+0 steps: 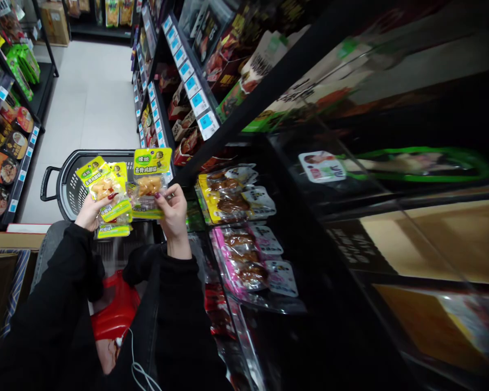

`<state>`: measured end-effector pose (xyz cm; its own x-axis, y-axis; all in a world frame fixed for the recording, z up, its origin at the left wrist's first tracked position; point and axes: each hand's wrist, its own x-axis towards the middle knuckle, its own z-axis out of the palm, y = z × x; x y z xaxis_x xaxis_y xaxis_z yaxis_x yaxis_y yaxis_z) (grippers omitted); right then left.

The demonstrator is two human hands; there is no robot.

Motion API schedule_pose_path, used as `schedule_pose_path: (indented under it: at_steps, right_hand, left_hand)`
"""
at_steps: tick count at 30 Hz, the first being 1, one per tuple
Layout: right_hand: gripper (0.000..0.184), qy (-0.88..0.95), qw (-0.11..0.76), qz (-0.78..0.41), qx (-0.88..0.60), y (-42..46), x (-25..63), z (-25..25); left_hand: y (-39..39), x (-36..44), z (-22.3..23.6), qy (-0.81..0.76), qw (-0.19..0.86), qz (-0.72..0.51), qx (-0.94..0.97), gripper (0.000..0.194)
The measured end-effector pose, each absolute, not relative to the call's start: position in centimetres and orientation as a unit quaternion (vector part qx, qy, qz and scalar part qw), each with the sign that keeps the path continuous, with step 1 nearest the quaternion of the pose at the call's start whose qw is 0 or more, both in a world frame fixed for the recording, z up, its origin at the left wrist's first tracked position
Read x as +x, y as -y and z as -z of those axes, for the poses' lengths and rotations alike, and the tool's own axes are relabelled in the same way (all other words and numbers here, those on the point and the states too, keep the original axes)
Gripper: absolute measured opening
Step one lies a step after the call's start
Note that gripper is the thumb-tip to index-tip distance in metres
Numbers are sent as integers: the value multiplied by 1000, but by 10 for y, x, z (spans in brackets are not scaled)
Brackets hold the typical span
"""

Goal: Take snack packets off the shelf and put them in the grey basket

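My left hand (90,210) is closed on several yellow-and-green snack packets (101,182) with clear windows, fanned over one another. Pinched in my right hand (173,213) is another snack packet (150,176) of the same kind, its thumb at the lower right edge. The two lots are held side by side, close together. Behind and beneath them stands a black shopping basket (75,160) with slotted walls and a handle at its left; the packets hide much of its inside.
To the right, a black shelf bears yellow packets (224,198) and pink packets (244,258). Price-tagged shelves (189,81) line the aisle's right side, more shelves (12,157) its left. A red stool (116,307) is below me, with a white cable (136,364) near my leg. Cardboard boxes (14,239) stand at left.
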<state>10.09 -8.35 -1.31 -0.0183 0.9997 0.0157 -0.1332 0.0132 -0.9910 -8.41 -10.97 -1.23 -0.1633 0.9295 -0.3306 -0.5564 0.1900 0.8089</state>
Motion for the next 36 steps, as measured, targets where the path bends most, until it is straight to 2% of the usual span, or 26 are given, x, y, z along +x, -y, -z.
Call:
schedule_pose_path:
  at_steps: [5,12,15,19,24,30,36]
  right_hand:
    - [38,414,538,-614,-404,83,103,10]
    - [25,297,559,-755,-168,93,104,17]
    - [24,280,565,-764,-139,96,102,20]
    - [29,343,559,-714,-246,93,102,20]
    - [30,440,540,-548,-463,83,101,16]
    - [30,481,523,-455,-537,79,106,19]
    - [20,525,403,-320,-678,73,131,41]
  left_hand:
    - [110,-83,12,-469,620,-597,197,52]
    - [111,-83,11,-463,627,-600,182,52]
    - [110,-83,11,-462,630,-596,183,51]
    - [110,-83,12,-466,627,-595,188,49]
    - [110,-84,12,-478,619,-592,194,50]
    - [110,-84,11,-475,615,-599,192,51]
    - [110,-84,11,-472,617,-599,193,54]
